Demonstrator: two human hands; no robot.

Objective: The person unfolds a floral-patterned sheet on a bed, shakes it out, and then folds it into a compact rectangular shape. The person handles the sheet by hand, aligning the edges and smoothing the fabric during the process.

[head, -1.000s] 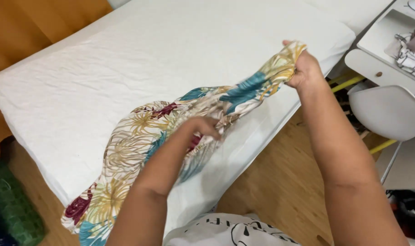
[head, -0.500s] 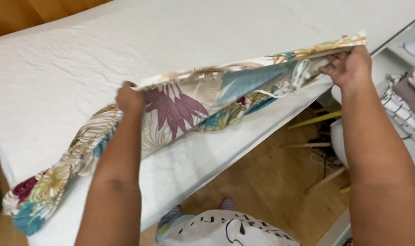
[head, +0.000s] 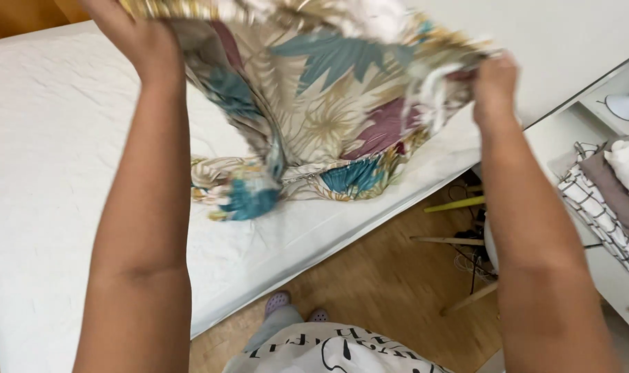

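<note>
On the left side, a white mattress [head: 65, 173] covers most of the view, and its long edge runs diagonally toward the upper right. The left hand [head: 131, 34] is raised high near the top of the picture, and its fingers are closed around the upper edge of a floral cloth [head: 328, 103] with beige, teal and dark red leaves. The cloth is stretched between both hands, so its long axis goes almost horizontally from left to right, a little lower on the right side. Below the hands the cloth hangs down in loose folds, and its lowest part, a blurred teal corner, touches the mattress near the middle of the picture. The cloth is therefore under and between the hands, and in front of the person. The right hand [head: 494, 79] is also closed in a fist on the right end of the cloth, where the fabric is bunched.

Further right, a wooden floor [head: 369, 276] is visible beside the mattress, with some thin chair legs [head: 459, 242]. At the far right edge stands a white desk [head: 604, 269] with a checked fabric [head: 594, 207] lying on it.
</note>
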